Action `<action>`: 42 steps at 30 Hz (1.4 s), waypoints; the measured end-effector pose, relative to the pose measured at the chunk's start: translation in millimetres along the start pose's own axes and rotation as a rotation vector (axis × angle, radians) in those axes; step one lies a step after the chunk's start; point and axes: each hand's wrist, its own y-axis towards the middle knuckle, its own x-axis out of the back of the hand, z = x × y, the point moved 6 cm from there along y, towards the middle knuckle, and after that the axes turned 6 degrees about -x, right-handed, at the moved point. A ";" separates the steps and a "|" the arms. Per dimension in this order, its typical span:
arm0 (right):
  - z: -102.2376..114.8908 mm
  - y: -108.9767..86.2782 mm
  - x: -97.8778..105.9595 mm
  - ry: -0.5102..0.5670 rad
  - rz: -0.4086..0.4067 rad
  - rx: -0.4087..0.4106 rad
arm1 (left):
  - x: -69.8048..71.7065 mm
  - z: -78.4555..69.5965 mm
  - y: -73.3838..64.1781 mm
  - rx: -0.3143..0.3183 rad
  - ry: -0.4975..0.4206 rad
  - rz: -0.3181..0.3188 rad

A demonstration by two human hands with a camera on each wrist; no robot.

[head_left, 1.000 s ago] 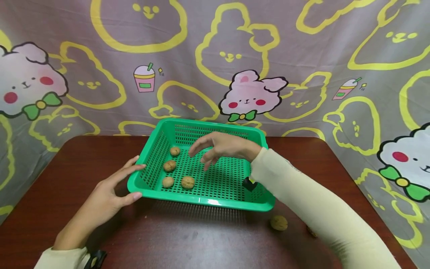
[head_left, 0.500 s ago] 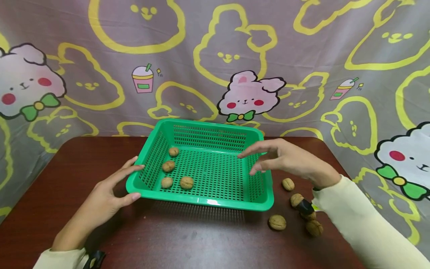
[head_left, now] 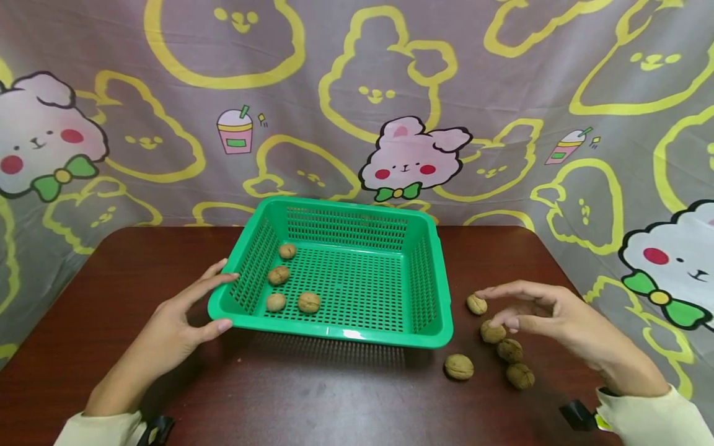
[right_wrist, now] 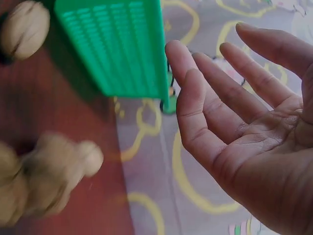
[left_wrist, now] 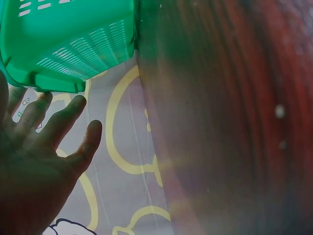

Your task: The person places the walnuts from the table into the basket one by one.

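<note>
A green plastic basket stands on the table with several walnuts inside, toward its left end. My left hand touches the basket's left front corner, thumb on the front rim and fairly straight fingers at the left rim. Beside the basket, on the right, lie several more walnuts. Right over them hovers my right hand, its fingers extended and apart, fingertips overlapping two walnuts in the head view. In the right wrist view its palm shows with nothing in it, and the walnuts are blurred.
The dark brown wooden table ends at a patterned cloth behind and at the sides. One walnut lies near the basket's right front corner, apart from the others. Black straps sit at both wrists.
My right hand has moved from over the inside of the basket rightward and toward me, to the walnuts on the table. The left hand has stayed at the basket's corner.
</note>
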 end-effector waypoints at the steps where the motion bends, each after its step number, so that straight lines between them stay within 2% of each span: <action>1: -5.6 -6.0 0.6 0.015 0.003 0.001 | 0.0 0.2 -0.1 0.000 0.000 0.000; 6: -34.6 -34.2 -1.3 0.073 0.031 0.013 | 0.0 0.8 -0.2 0.000 0.001 0.005; 13: -81.0 -69.3 -4.3 0.160 0.052 -0.157 | 0.8 0.0 0.9 -0.014 0.005 -0.005; 16: -93.4 -78.8 -6.9 0.200 0.070 -0.192 | 1.3 -0.4 1.3 -0.020 0.009 -0.009; 22: -108.8 -82.8 -10.8 0.212 0.036 -0.282 | 0.8 0.7 0.3 -0.009 0.002 -0.007; 28: -114.8 -81.8 -14.7 0.238 0.032 -0.301 | -0.6 0.4 -0.4 0.001 0.000 -0.002; 32: -120.8 -80.4 -15.0 0.211 0.015 -0.374 | -0.9 0.8 -0.7 0.000 -0.007 0.001; 35: -123.7 -79.1 -15.3 0.206 0.016 -0.377 | -0.7 1.1 -1.0 -0.001 -0.008 0.001; 42: -128.6 -77.7 -17.0 0.206 0.032 -0.293 | -0.7 0.7 -0.5 -0.002 0.000 -0.008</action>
